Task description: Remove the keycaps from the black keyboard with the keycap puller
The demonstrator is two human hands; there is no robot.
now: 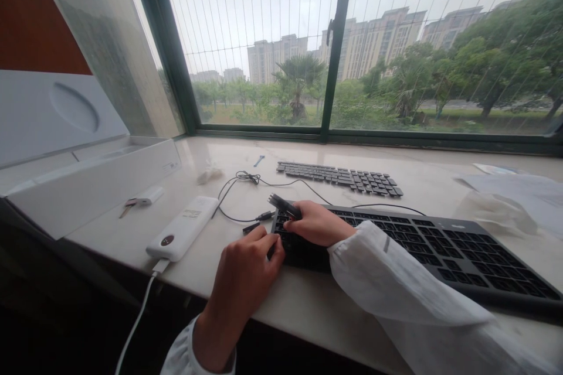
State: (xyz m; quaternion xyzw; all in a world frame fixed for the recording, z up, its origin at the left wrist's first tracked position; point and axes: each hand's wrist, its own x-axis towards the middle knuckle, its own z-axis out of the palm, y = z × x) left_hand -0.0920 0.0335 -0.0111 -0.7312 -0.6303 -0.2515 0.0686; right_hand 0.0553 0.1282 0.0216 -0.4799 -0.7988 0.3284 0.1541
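A black keyboard (422, 240) without its keycaps lies on the pale sill, running from the middle to the right. My right hand (316, 224) is closed around a short black brush-like tool (282, 205), over the keyboard's left end. One end of the tool sticks up to the left; the end towards the keys is hidden by my fingers. My left hand (248, 272) rests at the keyboard's near left corner, thumb and forefinger bent together. What they hold, if anything, is hidden. Behind the keyboard, the removed keycaps (338, 177) lie in rows.
A white power bank (183, 228) with a white cable (137, 316) lies left of my hands. Beyond it are a small white object with keys (143, 199) and an open white box (94, 187). A black cable (246, 177) loops behind. Crumpled plastic (497, 211) lies right. The window (264, 70) closes off the back.
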